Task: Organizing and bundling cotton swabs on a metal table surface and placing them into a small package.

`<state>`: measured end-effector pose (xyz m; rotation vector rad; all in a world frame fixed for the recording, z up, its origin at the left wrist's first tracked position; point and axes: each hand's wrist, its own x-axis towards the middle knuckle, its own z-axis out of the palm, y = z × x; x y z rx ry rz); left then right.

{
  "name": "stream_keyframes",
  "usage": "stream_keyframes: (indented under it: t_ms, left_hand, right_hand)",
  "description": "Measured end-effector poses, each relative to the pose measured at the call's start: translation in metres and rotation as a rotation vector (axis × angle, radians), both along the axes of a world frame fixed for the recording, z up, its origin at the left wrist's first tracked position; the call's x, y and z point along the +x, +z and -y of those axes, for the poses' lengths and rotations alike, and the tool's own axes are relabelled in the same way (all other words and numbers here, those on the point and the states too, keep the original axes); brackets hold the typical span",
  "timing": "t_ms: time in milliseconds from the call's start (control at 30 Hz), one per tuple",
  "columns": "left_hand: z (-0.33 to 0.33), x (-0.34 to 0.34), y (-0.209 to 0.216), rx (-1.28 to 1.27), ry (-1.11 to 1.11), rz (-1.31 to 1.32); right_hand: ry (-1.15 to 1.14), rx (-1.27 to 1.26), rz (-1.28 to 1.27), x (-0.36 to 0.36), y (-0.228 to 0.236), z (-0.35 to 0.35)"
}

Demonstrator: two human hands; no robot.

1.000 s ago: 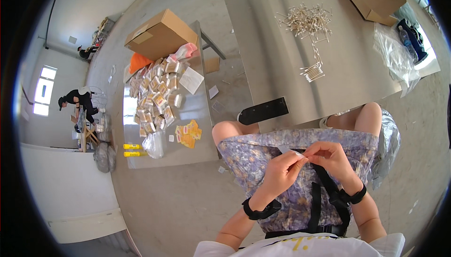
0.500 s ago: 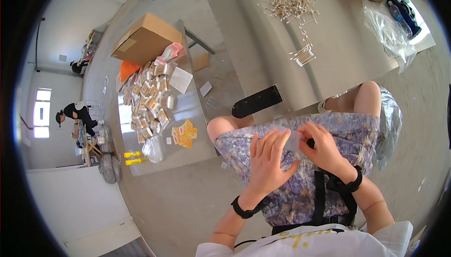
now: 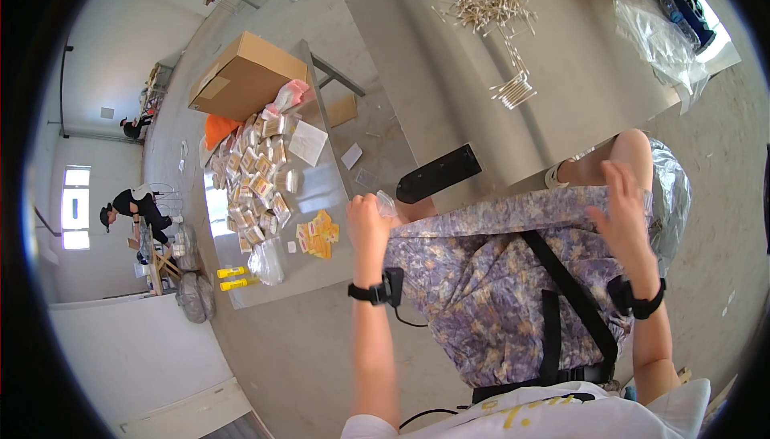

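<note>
My left hand [image 3: 369, 224] is closed beside my left knee, at the near right corner of the side table. A small clear plastic bag or case [image 3: 386, 203] sticks out from its fingers; I cannot make out which it is. Above the patterned purple cloth [image 3: 497, 278] on my lap, my right hand [image 3: 627, 216] is raised with fingers apart, holding nothing. Cotton swabs lie on the metal table ahead: a loose heap [image 3: 493, 4] at the far side and a smaller aligned bunch [image 3: 513, 91] nearer me.
The side table [image 3: 313, 285] at left bears a pile of filled swab packs [image 3: 261, 186], yellow printed cards [image 3: 318, 235], two yellow tubes [image 3: 233, 278] and a cardboard box [image 3: 249, 74]. A black holder [image 3: 439, 174] sits at the metal table's near edge. Clear plastic sheeting [image 3: 654, 34] lies at far right.
My hands have parted from over my lap. The left swung left toward the side table with the clear plastic piece and closed; the right moved right and opened.
</note>
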<state>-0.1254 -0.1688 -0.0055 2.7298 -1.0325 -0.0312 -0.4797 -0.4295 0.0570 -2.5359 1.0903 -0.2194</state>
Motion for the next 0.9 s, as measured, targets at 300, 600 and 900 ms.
stream_keyframes:
  t_ms: [300, 600, 900]
  left_hand:
    - [0.019, 0.035, -0.026, 0.187, -0.092, -0.356]
    - [0.024, 0.015, -0.022, -0.178, -0.054, -0.511]
    - [0.038, 0.018, -0.019, 0.021, -0.265, -0.223]
  right_hand:
    - [-0.220, 0.126, -0.371, -0.037, -0.033, 0.013]
    - [-0.153, 0.004, -0.347, -0.038, -0.045, 0.015]
    - [-0.177, 0.006, -0.380, -0.033, -0.035, 0.014]
